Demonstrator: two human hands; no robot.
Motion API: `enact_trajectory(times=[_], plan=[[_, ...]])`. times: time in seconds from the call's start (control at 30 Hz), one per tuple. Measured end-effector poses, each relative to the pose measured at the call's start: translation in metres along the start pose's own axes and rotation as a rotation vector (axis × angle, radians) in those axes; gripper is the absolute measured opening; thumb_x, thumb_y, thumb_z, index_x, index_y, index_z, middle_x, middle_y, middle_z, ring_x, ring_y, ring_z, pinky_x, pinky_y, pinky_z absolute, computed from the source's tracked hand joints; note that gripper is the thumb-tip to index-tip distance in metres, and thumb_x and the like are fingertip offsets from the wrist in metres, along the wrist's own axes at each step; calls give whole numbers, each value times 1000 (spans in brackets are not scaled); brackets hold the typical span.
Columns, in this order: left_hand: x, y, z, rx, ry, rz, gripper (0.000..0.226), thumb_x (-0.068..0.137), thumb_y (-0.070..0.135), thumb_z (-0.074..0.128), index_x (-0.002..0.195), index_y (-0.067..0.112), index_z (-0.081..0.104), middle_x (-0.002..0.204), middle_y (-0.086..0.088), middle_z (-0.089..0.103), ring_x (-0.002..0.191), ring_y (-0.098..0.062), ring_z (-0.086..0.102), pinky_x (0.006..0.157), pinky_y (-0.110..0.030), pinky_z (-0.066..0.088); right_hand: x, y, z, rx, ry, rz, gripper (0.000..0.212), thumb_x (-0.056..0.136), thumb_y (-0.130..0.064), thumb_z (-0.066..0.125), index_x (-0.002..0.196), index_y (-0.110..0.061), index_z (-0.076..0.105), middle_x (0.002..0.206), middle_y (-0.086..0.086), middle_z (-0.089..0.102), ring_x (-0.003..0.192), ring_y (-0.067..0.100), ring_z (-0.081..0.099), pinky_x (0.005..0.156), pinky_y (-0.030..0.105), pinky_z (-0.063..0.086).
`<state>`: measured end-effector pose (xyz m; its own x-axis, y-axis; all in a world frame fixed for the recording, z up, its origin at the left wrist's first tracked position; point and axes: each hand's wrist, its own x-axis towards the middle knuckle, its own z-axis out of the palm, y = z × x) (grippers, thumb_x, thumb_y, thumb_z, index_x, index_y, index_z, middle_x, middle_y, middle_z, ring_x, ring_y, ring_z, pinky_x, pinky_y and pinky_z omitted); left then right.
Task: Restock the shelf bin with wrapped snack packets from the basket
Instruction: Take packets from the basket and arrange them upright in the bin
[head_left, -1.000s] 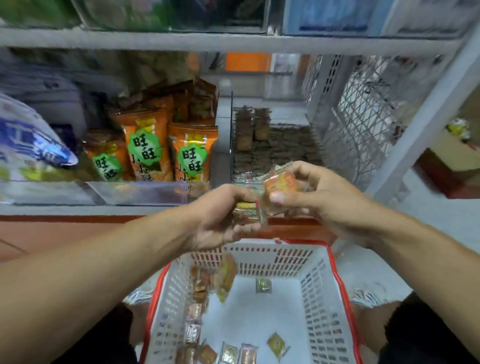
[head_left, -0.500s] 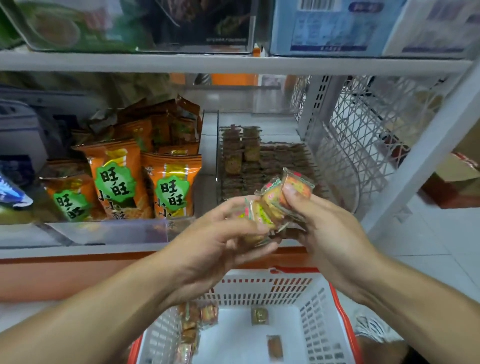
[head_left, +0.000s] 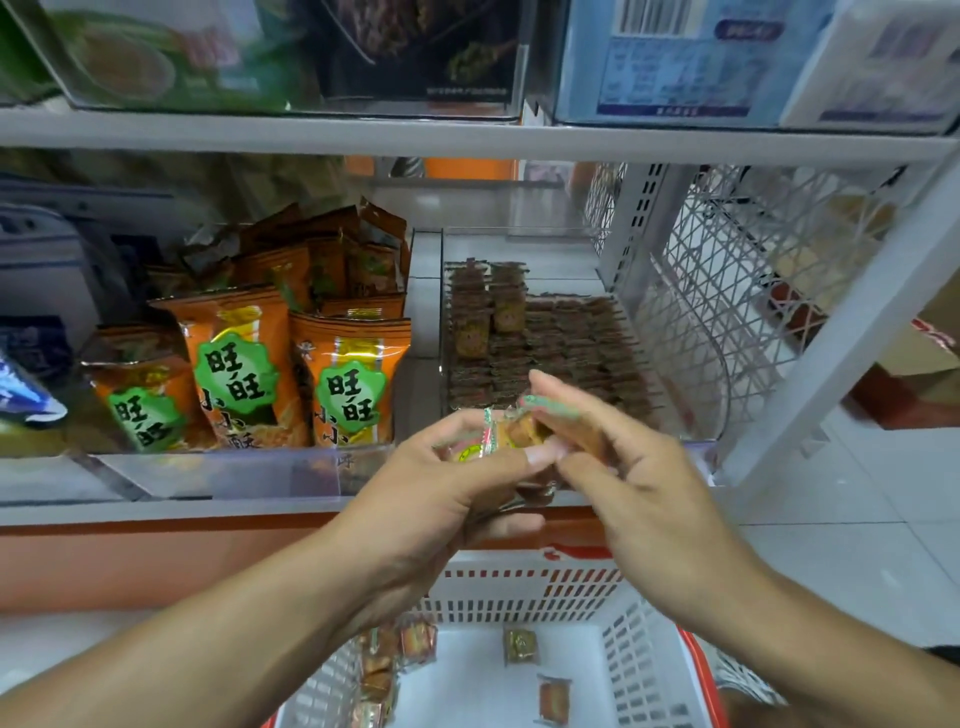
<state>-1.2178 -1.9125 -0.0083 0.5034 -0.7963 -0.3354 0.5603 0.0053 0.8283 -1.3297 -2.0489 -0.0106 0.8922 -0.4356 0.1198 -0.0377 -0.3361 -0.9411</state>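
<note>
Both hands, left (head_left: 441, 499) and right (head_left: 623, 467), pinched a bunch of packets (head_left: 511, 436) before the bin (head_left: 670, 415), above the basket (head_left: 519, 592).

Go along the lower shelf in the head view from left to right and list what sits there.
Blue-and-white bag → orange snack bags → clear shelf bin with its rows of brown wrapped packets → white wire mesh side panel.

Both forearms are showing bare from elbow to wrist, with no sleeve in view. The hands (head_left: 519, 483) are wearing no gloves, rings or watch.
</note>
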Motion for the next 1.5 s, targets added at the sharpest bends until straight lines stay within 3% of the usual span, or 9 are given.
enact_trajectory(times=[0.13,0.27,0.37,0.63,0.87,0.97,1.23,1.4,1.5], plan=[[1,1,-3,-38,32,13,39,67,21,84,105,17,77,105,-14,78,88,-17,77,61,-24,60,-9,2,3,-59,-218,-4,65,92,-58,43,153,-53,20,152,-47,19,140,-24,14,108,-3,16],[0,4,-7,-31,25,16,35,68,20,87,102,20,79,104,-14,78,90,-17,77,60,-25,59,-1,-1,0,128,-165,12,56,97,-33,60,149,-38,42,147,-25,50,138,-5,42,117,25,32],[-1,6,-8,-10,14,15,32,69,17,90,100,21,80,106,-13,78,88,-16,77,58,-25,59,4,2,-3,179,-97,-20,51,90,-9,73,133,-30,57,129,-15,68,122,5,62,99,18,49],[-5,9,-5,-15,10,8,35,63,29,86,97,22,82,99,-10,79,83,-15,77,53,-26,59,4,0,-5,297,76,-15,50,59,-29,91,98,-35,59,105,3,76,98,18,74,78,25,58],[-5,9,-5,19,-11,-6,36,67,31,89,100,18,81,93,-8,79,75,-12,75,47,-22,57,1,-6,-7,256,100,-1,50,61,-43,92,100,-39,62,99,3,75,94,18,73,75,33,60],[-5,10,-4,12,2,19,36,66,31,90,100,22,82,96,-7,80,75,-9,74,46,-22,56,2,-9,-9,295,103,73,45,66,-52,88,100,-36,62,98,3,75,89,15,70,65,24,55],[-4,11,-6,52,-30,19,42,69,31,89,108,21,79,103,-7,79,81,-9,74,49,-21,56,-3,-17,-10,560,-30,345,23,75,-36,81,76,-22,62,91,9,76,80,15,70,63,27,58],[-4,13,-6,69,-87,-4,51,70,44,86,114,19,78,109,-11,77,83,-10,73,54,-21,58,-2,-19,-10,596,-90,437,46,76,-37,79,114,-15,68,106,8,77,87,10,72,60,24,55],[-7,19,-12,-17,-215,-28,59,60,41,97,113,21,79,109,-6,77,87,-10,74,70,-24,61,2,-20,-14,633,-153,476,43,76,-41,75,113,-19,77,108,5,77,85,7,71,62,21,56]])
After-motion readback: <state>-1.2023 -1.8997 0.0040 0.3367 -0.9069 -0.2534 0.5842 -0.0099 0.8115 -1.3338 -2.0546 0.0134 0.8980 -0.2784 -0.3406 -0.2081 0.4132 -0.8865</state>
